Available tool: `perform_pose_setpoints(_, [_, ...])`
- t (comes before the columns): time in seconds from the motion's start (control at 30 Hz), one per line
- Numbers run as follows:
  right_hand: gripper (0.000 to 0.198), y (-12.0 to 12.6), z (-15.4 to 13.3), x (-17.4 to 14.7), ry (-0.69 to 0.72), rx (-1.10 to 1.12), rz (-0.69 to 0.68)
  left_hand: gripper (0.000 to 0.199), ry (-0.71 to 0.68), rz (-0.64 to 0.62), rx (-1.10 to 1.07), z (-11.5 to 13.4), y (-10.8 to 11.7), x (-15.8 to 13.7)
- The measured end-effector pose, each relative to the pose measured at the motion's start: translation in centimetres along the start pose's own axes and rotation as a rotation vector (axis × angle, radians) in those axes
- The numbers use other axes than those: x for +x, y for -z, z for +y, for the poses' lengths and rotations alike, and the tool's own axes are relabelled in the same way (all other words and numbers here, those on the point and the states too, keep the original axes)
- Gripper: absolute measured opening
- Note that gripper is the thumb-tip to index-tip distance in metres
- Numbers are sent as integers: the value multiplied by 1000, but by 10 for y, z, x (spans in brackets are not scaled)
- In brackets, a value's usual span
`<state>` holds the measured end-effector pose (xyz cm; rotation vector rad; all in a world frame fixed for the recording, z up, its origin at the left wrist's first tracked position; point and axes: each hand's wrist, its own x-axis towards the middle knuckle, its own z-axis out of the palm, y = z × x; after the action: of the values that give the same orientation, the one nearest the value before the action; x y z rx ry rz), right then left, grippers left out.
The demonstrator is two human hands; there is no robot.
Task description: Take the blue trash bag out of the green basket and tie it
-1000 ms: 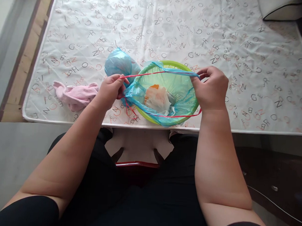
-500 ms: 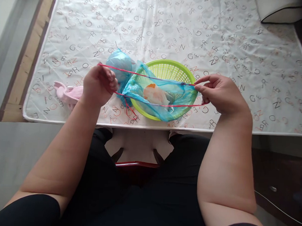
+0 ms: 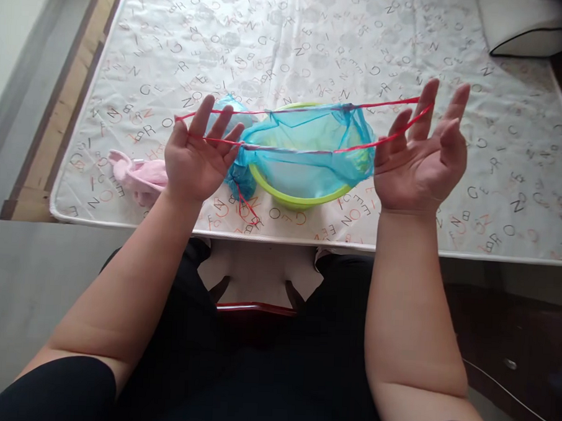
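A translucent blue drawstring garbage bag [image 3: 303, 128] hangs with its mouth stretched between my hands, over a green plastic basket [image 3: 290, 201]. My left hand [image 3: 199, 157] holds one end of its red drawstring [image 3: 381, 140], looped round the thumb and fingers, with the fingers apart. My right hand [image 3: 418, 154] holds the other end, hooked round raised, spread fingers, palm up. Both strands are taut. What lies inside the bag is hidden by its near side. Left of the basket sits a second blue bag, tied up [image 3: 242, 178], its red strings loose on the cloth.
A pink cloth item [image 3: 143, 176] lies left of my left forearm. Letter-printed white cloth [image 3: 316, 44] covers the table, whose front edge runs just before my lap. A white object with black trim [image 3: 531, 35] stands at the far right corner.
Both hands have risen, and the right has moved outward. Fingers have gone from pinching the drawstring to spreading inside its loops. The bag's rim is lifted, and the light-coloured contents no longer show.
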<state>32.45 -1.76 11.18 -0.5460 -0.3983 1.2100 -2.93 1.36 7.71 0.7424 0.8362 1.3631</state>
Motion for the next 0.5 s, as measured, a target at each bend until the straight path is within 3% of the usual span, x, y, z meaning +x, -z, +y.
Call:
perform_pose_setpoints(0.17, [39,-2,3,-7,26,-529,52,48,-1,9,-43,-7,3,3])
perform_pose_setpoints(0.37, [41,2,29,-2,149,-692,77,43,28,-61,-15,-18,10,8])
perform_pose_setpoints(0.5, [45,-14,37,-17,251,-897,71,33,19,-37,87,-22,-17,-9])
